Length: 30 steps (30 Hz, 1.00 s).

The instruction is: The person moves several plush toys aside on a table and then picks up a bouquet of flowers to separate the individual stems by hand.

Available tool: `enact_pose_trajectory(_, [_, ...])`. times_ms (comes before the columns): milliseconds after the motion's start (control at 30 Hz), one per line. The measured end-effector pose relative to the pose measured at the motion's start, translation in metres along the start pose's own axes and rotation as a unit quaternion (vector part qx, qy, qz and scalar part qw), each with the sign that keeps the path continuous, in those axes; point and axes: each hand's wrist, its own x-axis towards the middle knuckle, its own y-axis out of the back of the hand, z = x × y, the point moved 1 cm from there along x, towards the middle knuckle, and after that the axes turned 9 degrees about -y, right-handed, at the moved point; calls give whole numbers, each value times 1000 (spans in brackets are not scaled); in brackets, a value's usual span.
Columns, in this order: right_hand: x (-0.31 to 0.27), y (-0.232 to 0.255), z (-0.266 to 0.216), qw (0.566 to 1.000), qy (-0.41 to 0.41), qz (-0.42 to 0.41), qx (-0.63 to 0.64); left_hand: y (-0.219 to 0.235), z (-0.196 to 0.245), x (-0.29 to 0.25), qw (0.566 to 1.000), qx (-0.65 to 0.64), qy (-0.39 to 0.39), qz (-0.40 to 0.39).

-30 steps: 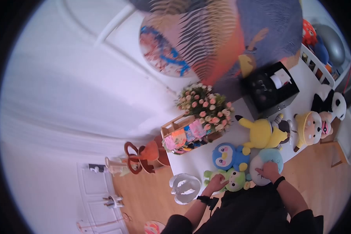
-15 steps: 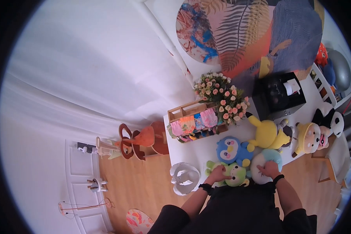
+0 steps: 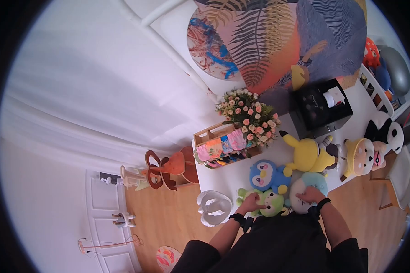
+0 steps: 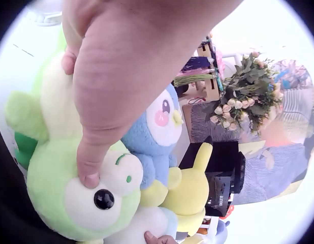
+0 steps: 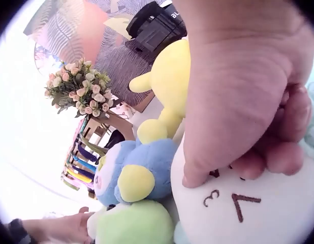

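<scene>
A green plush (image 3: 272,202) lies at the table's front edge. My left hand (image 3: 250,204) is on it; the left wrist view shows the straight thumb of the left hand (image 4: 111,76) touching its face beside a black eye, with most other fingers hidden. To the right, my right hand (image 3: 311,194) rests on a round white and pale blue plush (image 3: 321,181). In the right wrist view, the right hand (image 5: 238,91) has curled fingers, and its thumb touches the white face near stitched brown marks (image 5: 243,203). A blue penguin plush (image 3: 265,176) sits behind the green one.
Behind stand a yellow plush (image 3: 303,154), a black box (image 3: 307,107), flowers (image 3: 248,113) and a wooden rack (image 3: 207,135). A white shell-like bowl (image 3: 202,214) is left of the green plush; more plush toys, including a panda (image 3: 394,136), sit right.
The head view has swung and shifted, moving the whole scene in the frame. Both hands remain on the same two plush toys, which stay in place beside each other.
</scene>
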Motion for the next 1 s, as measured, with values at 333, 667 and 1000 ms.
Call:
enact_pose_trajectory(333, [1,0,3,1000,13,-7,16,-3,2,-2,1000,17,6,1])
enact_pose_trajectory(667, [3,0,1,999,13,28,-23,-1,5,-3,1000,12,6,6])
enact_pose_trajectory(1000, [11,-3,4,997,-59,22,36,-2,4,-3,1000,3,4,13])
